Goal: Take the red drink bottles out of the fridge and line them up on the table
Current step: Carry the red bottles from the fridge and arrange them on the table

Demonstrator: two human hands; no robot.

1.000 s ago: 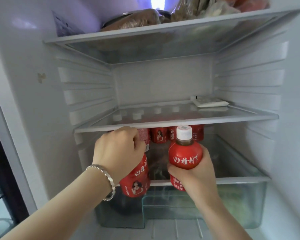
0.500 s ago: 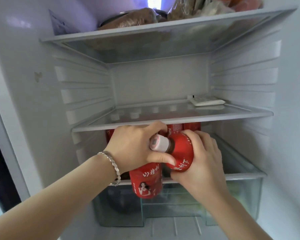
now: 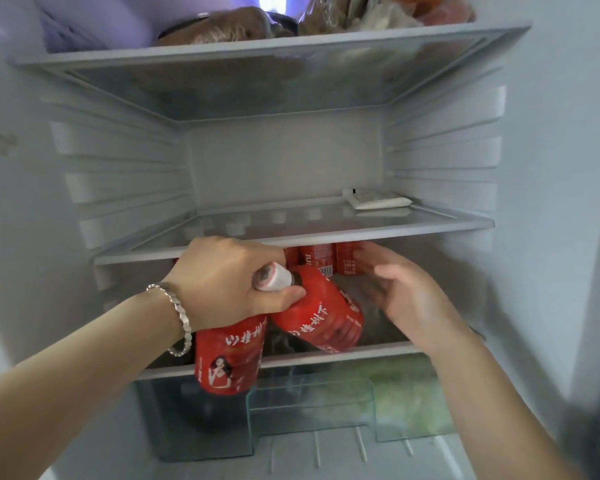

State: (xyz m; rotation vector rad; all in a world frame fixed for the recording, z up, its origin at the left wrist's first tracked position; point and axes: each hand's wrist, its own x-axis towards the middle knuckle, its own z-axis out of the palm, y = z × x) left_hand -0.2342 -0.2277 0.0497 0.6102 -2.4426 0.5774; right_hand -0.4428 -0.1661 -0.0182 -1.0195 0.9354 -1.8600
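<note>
Red drink bottles (image 3: pixel 317 259): a few stand at the back under the glass shelf (image 3: pixel 291 237), tops hidden. Two more are out front, both in the left hand (image 3: pixel 222 275), fingers curled tight round the necks. The upright bottle (image 3: pixel 227 358) hangs below the fist. The tilted bottle (image 3: pixel 321 320) leans right w/ its white cap (image 3: pixel 271 277) toward the camera. Prob. bunched like that to free the right hand (image 3: pixel 406 296), which reaches in w/ fingers straight and spread, holding nothing, near those at the back. Touching or not, can't tell (blur). The table isn't in view.
</note>
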